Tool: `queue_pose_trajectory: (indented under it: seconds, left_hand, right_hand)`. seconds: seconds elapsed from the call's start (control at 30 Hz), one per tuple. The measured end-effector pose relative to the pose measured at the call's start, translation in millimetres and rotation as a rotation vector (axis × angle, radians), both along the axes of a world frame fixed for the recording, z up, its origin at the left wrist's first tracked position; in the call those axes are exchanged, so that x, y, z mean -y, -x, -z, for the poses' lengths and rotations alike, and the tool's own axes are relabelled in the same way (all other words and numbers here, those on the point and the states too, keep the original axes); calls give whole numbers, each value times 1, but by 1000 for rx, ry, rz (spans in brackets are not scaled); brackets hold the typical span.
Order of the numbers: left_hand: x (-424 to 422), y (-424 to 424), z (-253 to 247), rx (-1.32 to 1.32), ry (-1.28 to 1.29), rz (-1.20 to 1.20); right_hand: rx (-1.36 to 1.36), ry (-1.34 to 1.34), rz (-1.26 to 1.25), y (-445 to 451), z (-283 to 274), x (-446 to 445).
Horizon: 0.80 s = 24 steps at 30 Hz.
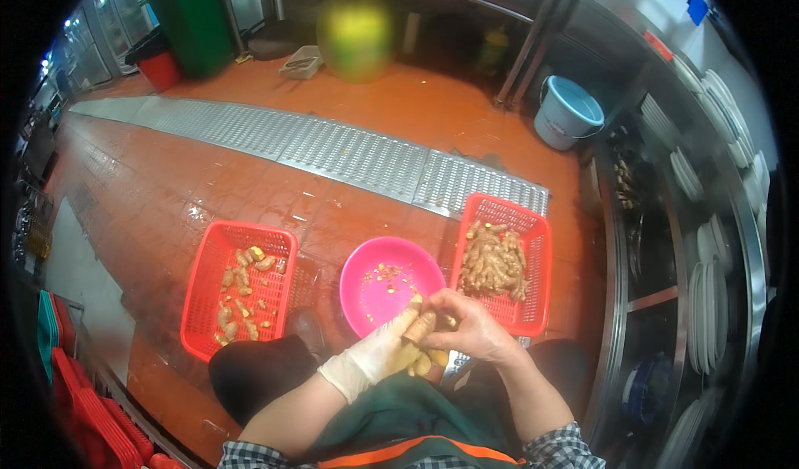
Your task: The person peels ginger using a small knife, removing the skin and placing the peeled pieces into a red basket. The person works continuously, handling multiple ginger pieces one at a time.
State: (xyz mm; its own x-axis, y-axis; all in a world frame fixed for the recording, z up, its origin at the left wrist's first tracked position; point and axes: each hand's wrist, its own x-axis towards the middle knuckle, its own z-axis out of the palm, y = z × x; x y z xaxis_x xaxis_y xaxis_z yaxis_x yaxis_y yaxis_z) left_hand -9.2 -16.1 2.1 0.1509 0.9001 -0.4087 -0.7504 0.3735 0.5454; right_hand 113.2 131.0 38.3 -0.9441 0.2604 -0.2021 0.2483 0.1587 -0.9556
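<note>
My left hand (381, 350), in a pale glove, is closed around a piece of ginger root (419, 327) above my lap. My bare right hand (471, 328) touches the same piece with its fingers; whether it also holds a tool I cannot tell. Just beyond the hands stands a pink plastic bowl (368, 282) with small peelings in it. A red plastic basket (542, 263) at the right bears a heap of ginger roots (493, 260). In another red basket (195, 294) at the left lie several smaller ginger pieces (242, 278).
A perforated metal drain cover (356, 154) crosses the wet tiled floor beyond the baskets. At the right are a light blue bucket (565, 116) and a metal shelf with white plates (708, 313). A green bin (193, 29) and a red bin (159, 69) stand at the far left.
</note>
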Motion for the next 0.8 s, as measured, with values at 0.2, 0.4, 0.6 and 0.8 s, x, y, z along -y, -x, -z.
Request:
queue_pose_trajectory:
  seconds: [0.2, 0.4, 0.6, 0.8]
  left_hand:
    - [10, 16, 1, -41, 36, -364]
    - [-11, 19, -7, -583, 74, -907]
    - [-20, 10, -26, -524, 138, -920]
    - [-20, 10, -18, -320, 165, -823]
  right_hand:
    - [-156, 34, -21, 12, 10, -6]
    - [-349, -466, 289, 19, 20, 8]
    - [-348, -825, 95, 12, 23, 18]
    - [-334, -899, 112, 17, 20, 21]
